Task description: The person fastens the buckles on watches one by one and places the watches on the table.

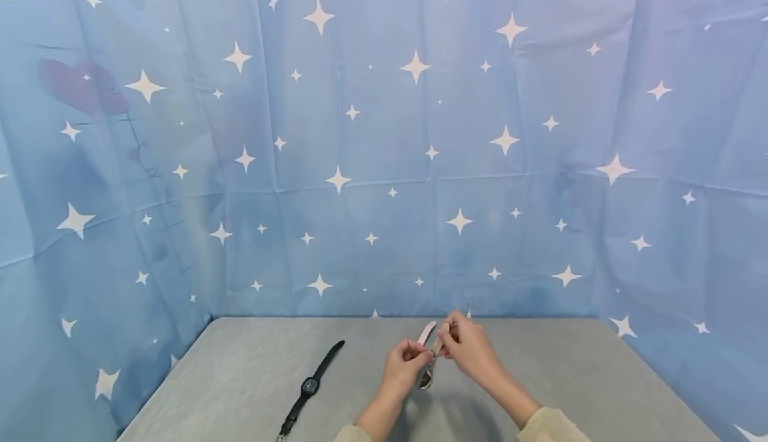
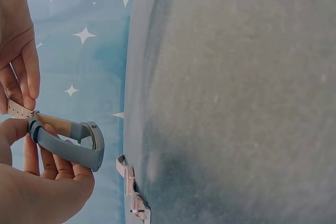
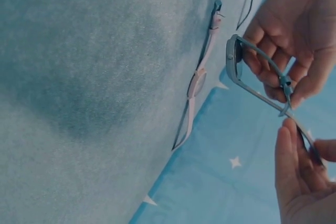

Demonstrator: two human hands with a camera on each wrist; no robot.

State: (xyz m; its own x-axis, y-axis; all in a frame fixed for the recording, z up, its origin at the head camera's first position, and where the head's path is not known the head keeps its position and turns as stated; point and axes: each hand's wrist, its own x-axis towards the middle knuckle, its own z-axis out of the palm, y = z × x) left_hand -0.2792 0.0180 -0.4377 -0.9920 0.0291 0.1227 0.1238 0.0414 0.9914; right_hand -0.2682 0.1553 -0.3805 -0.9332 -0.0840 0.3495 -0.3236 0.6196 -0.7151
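Note:
Both hands hold a wristwatch [image 1: 427, 379] with a grey-blue strap, beige on its inner side, above the table. My left hand [image 1: 401, 370] pinches the strap near its buckle [image 3: 285, 81]. My right hand [image 1: 471, 347] pinches the strap's free end [image 2: 18, 109]. The strap passes through the buckle, so the watch forms a loop, with its case [image 2: 95, 145] hanging at the far side from the fingers. Behind the hands, a pink-strapped watch [image 3: 197, 83] lies on the table, partly hidden in the head view.
A black watch [image 1: 309, 387] lies stretched out on the grey table [image 1: 240, 375], left of the hands. The table's far edge meets a blue curtain [image 1: 384, 129] with white stars, which also hangs along both sides.

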